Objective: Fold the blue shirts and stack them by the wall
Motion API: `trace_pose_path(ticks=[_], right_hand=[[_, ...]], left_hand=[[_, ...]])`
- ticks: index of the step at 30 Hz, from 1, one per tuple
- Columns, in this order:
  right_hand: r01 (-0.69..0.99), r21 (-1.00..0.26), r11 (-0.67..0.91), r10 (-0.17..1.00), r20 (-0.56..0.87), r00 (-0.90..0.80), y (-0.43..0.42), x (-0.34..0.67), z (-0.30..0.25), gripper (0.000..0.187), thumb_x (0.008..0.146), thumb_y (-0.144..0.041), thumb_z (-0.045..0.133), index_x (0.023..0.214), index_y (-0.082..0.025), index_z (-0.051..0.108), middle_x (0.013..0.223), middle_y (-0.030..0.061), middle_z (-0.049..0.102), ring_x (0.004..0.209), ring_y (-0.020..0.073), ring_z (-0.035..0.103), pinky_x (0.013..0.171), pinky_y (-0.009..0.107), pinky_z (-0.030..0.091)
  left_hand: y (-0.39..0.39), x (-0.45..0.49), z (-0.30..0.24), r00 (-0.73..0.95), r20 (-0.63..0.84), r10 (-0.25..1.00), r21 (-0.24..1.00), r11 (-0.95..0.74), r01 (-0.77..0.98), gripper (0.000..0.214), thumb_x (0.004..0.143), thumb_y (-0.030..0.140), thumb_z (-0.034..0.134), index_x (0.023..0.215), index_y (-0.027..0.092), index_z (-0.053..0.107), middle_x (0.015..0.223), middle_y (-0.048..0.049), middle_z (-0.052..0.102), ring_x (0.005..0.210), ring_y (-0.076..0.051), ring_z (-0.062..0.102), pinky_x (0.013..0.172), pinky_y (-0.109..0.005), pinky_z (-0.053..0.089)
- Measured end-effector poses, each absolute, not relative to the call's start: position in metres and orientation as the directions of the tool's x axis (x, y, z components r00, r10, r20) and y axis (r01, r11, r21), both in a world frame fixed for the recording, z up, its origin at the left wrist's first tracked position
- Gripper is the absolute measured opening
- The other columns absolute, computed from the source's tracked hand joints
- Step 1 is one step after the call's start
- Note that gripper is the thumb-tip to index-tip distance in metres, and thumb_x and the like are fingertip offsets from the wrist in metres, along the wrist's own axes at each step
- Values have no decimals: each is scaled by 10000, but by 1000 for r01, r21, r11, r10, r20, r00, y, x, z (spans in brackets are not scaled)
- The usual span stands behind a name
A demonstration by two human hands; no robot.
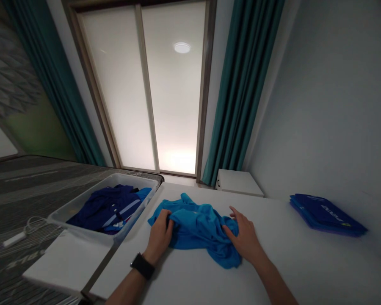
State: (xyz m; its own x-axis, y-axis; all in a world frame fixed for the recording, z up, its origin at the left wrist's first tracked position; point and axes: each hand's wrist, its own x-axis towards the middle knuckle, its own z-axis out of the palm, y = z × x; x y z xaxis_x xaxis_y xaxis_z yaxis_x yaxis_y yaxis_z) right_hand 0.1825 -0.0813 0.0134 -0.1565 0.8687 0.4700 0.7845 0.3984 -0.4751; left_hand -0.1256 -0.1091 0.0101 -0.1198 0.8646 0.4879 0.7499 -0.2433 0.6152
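Your hands are apart at the lower centre of the frame. Your left hand pinches the left side of a rumpled bright blue garment on the white table; your right hand is loosely spread, thumb touching the cloth. Right of frame, a folded dark blue stack bears white lettering you can't read clearly; left, a bin holds clothes.

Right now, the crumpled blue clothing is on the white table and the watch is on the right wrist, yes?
No: the head view shows the black watch on the left wrist. The crumpled blue clothing is on the white table.
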Motion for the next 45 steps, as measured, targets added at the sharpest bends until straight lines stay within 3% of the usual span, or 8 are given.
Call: trace_pose_path(ticks=[7,12,17,26,30,34,41,45], right_hand=[[740,-555,380,920,311,-240,-76,192,13,462,934,-568,365,816,-230,657,846,62,722,829,253,632,873,414,402],[716,-639,283,857,503,110,-75,197,23,481,944,-592,315,896,-223,619,844,85,692,805,264,598,749,372,435],[855,-479,200,798,586,141,-71,205,18,336,936,-449,342,794,-222,546,836,92,628,837,274,590,755,397,428],[888,-253,383,810,554,-192,-79,177,2,424,944,-358,402,1336,-209,465,1290,119,590,1205,262,524,1033,439,327],[959,-214,187,921,377,-96,-80,178,-9,661,883,-427,515,1472,-183,340,1341,163,560,1218,325,513,981,465,343],[957,-173,233,936,306,-172,-75,187,-4,449,905,-389,513,1315,-203,519,1124,123,670,1051,304,587,876,428,361],[889,-214,405,697,702,-149,-58,187,74,175,897,-258,456,1032,-209,557,987,97,629,953,274,550,819,396,383],[822,-211,530,577,799,-167,-58,186,105,144,837,-200,470,967,-246,512,1027,95,612,1080,288,533,952,451,366]], left_hand=[[-106,-135,15,-337,429,838,752,-126,647,163,929,365,393,954,227,474,801,-24,620,732,-245,622,668,-362,469],[-120,-129,23,125,613,780,525,-521,673,244,929,241,338,762,212,513,809,-52,625,844,-225,605,837,-390,442],[-130,-118,22,329,585,741,443,-632,636,410,974,239,336,568,214,383,519,10,462,499,-135,469,534,-273,359],[-124,-117,21,179,580,794,397,-468,790,410,900,264,538,1307,218,532,1251,-111,595,1157,-274,560,973,-432,466],[-126,-115,19,321,421,848,349,-478,806,253,896,268,558,1138,230,624,1146,-81,647,1080,-284,581,914,-455,469],[-115,-113,21,265,433,862,368,-437,820,163,946,286,489,927,216,635,962,-68,644,918,-257,585,807,-410,467],[-85,-116,68,-144,724,675,521,-397,756,201,956,337,448,933,201,595,831,-41,584,795,-225,551,738,-352,445],[-92,-118,88,-91,732,675,466,-398,790,158,908,284,465,883,202,597,843,-42,610,863,-238,555,817,-384,408]])
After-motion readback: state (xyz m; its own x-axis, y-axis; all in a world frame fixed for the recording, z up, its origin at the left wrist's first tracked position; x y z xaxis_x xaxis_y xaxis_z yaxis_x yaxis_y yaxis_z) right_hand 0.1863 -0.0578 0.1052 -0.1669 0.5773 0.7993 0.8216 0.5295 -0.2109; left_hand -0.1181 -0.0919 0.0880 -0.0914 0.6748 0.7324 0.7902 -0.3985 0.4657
